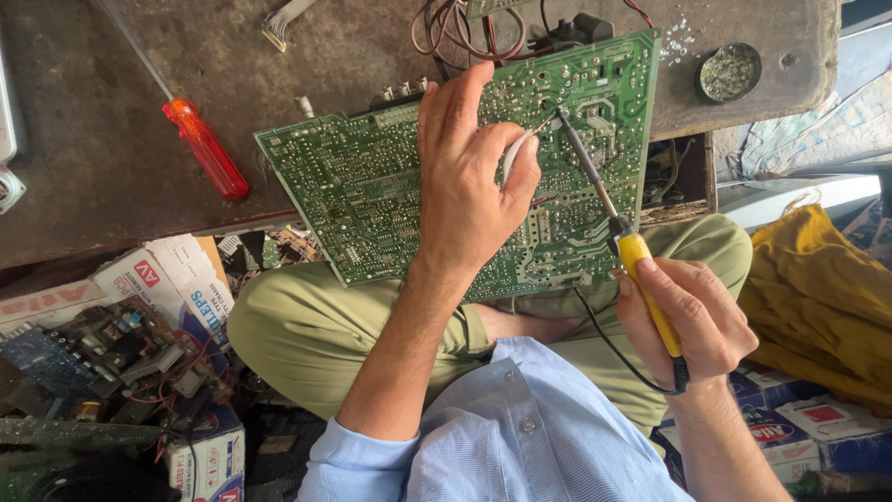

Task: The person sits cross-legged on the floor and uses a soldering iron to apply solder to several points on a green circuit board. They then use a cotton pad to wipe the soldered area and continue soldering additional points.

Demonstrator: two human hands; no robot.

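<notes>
Mid-solder: my right hand [692, 321], lower right of frame, has its fingers clamped on the yellow-handled soldering iron [621, 237], tip on a joint at upper center of the green circuit board [372, 186]. My left hand [469, 177] pinches solder wire [517, 147] btwn thumb & 1 finger, the other fingers apart. The board rests solder-side up across my lap & the tabletop [84, 139] edge. Next move, I reckon: steady tip, feed wire w/o bridging nearby pads.

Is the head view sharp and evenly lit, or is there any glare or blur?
Head view: soft daylight, no strong glare; circuit board and soldering iron are sharp; left hand and right hand show no motion blur; the bottom-left clutter lies in darker shade; the frame edges look slightly stretched.
</notes>
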